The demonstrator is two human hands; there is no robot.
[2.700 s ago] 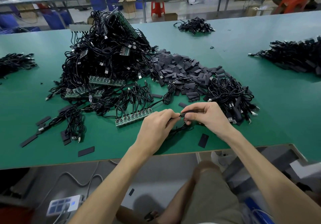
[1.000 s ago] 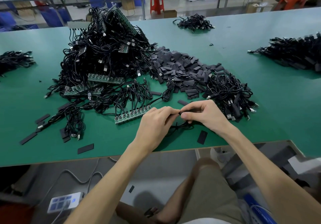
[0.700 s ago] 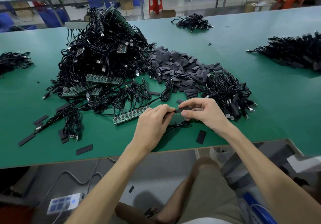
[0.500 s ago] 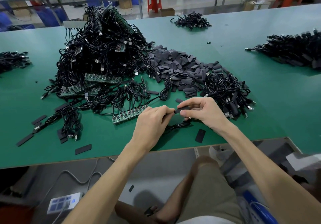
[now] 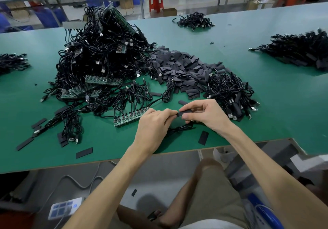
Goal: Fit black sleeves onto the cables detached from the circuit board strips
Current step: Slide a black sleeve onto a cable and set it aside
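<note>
Your hands have stayed together at the near edge of the desk point(image 5: 275, 104), but more of the sleeve point(image 5: 185, 113) shows between them than a second ago. Your right hand point(image 5: 205, 115) pinches the flat, matte black sleeve; your left hand point(image 5: 152, 124) pinches the cable point(image 5: 181, 127) end at its mouth (the tip itself is hidden). I judge it is going on. The thin, glossy cable trails in a loose coil below. The studded green strip point(image 5: 131, 117) lies just left, the sleeve pile point(image 5: 181, 68) beyond
</note>
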